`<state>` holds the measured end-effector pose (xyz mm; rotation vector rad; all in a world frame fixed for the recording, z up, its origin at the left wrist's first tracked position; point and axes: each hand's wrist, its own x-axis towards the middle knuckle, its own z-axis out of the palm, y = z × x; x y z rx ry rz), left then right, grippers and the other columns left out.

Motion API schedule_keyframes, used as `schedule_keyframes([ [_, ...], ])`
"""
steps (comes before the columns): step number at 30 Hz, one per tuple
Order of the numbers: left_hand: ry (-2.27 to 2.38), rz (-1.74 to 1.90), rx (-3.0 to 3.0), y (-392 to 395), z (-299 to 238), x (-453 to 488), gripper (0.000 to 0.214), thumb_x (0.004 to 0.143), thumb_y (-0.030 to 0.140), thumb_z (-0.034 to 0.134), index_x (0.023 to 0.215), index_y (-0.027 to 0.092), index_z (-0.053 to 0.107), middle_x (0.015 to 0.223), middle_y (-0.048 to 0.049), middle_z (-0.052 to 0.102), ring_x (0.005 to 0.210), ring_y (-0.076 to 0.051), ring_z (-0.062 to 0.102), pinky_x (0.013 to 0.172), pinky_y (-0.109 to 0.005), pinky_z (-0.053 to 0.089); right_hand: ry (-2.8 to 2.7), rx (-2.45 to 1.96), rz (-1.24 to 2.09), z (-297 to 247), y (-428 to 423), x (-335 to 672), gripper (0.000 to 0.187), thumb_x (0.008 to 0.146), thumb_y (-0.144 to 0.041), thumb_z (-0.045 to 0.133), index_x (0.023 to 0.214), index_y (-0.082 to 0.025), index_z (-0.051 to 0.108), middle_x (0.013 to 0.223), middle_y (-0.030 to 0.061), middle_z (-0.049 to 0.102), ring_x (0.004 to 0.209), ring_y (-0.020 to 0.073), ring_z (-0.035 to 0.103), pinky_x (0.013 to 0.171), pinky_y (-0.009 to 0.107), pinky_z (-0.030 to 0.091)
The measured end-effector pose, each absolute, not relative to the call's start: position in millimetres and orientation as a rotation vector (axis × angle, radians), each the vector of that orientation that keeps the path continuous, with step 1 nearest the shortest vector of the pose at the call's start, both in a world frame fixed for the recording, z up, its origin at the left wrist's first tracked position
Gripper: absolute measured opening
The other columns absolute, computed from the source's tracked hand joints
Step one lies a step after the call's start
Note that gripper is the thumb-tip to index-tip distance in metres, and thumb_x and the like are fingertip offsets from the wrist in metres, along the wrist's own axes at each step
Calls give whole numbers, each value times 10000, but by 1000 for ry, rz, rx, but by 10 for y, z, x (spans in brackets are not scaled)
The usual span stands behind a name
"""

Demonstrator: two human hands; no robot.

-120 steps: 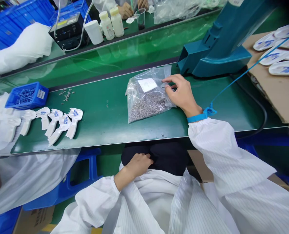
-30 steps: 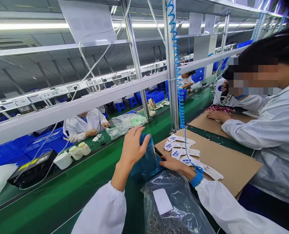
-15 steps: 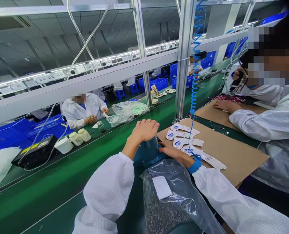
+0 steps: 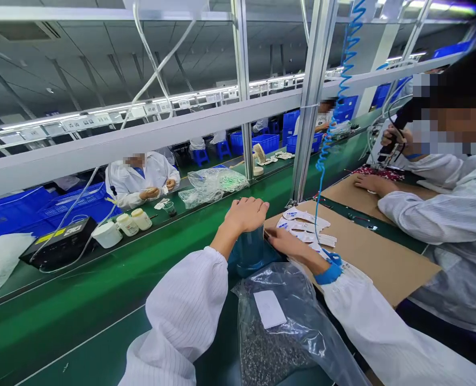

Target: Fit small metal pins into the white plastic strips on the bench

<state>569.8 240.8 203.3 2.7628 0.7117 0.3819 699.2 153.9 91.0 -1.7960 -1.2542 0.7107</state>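
My left hand (image 4: 248, 214) lies over the top of a translucent blue cylindrical container (image 4: 251, 249), its fingers bent round the rim. The container stands upright, and the hand hides its mouth. Close to its right side is my right hand (image 4: 288, 244), fingers curled together; whatever they hold is hidden. A blue band (image 4: 328, 274) circles the right wrist. In front of the container, between my forearms, lies a clear plastic bag (image 4: 274, 348) of small dark parts with a white label (image 4: 269, 309) on it.
White printed curved pieces (image 4: 302, 222) lie on a cardboard sheet (image 4: 382, 257) to the right. A coiled blue hose (image 4: 336, 123) hangs beside a metal post (image 4: 312, 102). White jars (image 4: 127, 225) and a black box (image 4: 61, 244) stand across the green belt (image 4: 101, 300). Co-workers sit opposite and at right.
The camera view has shifted slightly. My left hand stays on top of the container. My right hand has drawn slightly away from the container's side, its fingers more curled.
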Motion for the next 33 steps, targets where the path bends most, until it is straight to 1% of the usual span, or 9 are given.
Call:
schedule_keyframes([
  [4,819,870,2542,2363,2072,5550,425,1053,333,164,1113,186,559,1154,-106,663,1145,-230,588,1036,-397,385,-1253,-1811,286,1681,1657,6946,481,954,-346,352,1346,-177,575,1440,92,546,1357,262,443,1131,363,308],
  [7,895,1197,2241,2377,1965,5236,423,1059,349,140,1188,202,515,1226,-98,637,1175,-199,573,1029,-341,399,-1616,-1966,98,2061,1858,6643,576,1017,-494,205,1300,-193,605,1379,102,600,1286,273,522,1068,383,383],
  [11,1010,1249,1979,2401,1386,4686,336,1036,402,298,1210,223,521,1286,-102,615,1208,-224,564,1039,-369,409,-1750,-2157,125,2049,2102,6276,721,929,-694,299,1329,-175,600,1439,173,531,1343,432,427,1055,631,328],
  [13,1075,1184,1881,2365,964,4511,329,1000,423,398,1203,206,539,1293,-131,612,1244,-263,546,1075,-422,381,-1815,-2224,119,1963,2162,6238,724,930,-681,278,1381,-188,558,1477,169,490,1353,445,407,1042,688,308],
  [15,1101,1105,1787,2288,572,4466,340,982,437,435,1202,202,544,1299,-138,615,1254,-272,549,1086,-428,377,-1898,-2251,114,1914,2193,6274,660,957,-599,255,1427,-210,506,1503,146,466,1354,414,422,1052,671,320],
  [18,1105,1041,1651,2155,209,4572,354,1010,445,339,1209,218,523,1287,-122,623,1225,-241,576,1055,-384,409,-2022,-2257,102,1924,2234,6353,576,969,-480,267,1481,-263,421,1556,87,404,1392,367,390,1088,630,320],
  [21,1127,1051,1543,2061,111,4706,357,1029,422,241,1171,223,501,1234,-118,625,1189,-228,580,1043,-374,407,-2110,-2259,94,1952,2296,6392,564,967,-423,266,1498,-274,383,1569,65,387,1405,348,378,1095,610,334],
  [29,1087,1118,1379,1968,26,4799,364,1014,499,283,1096,237,522,1170,-104,617,1179,-242,550,1075,-395,364,-2245,-2236,12,1932,2348,6452,583,977,-347,240,1526,-181,340,1588,95,347,1466,293,284,1171,521,263],
  [33,967,1087,1250,2122,-159,4755,547,1018,538,161,1046,224,608,1119,-76,677,1132,-223,602,1056,-367,415,-2215,-2282,34,1960,2291,6443,615,989,-385,210,1547,-143,299,1589,136,332,1462,314,288,1172,509,262],
])
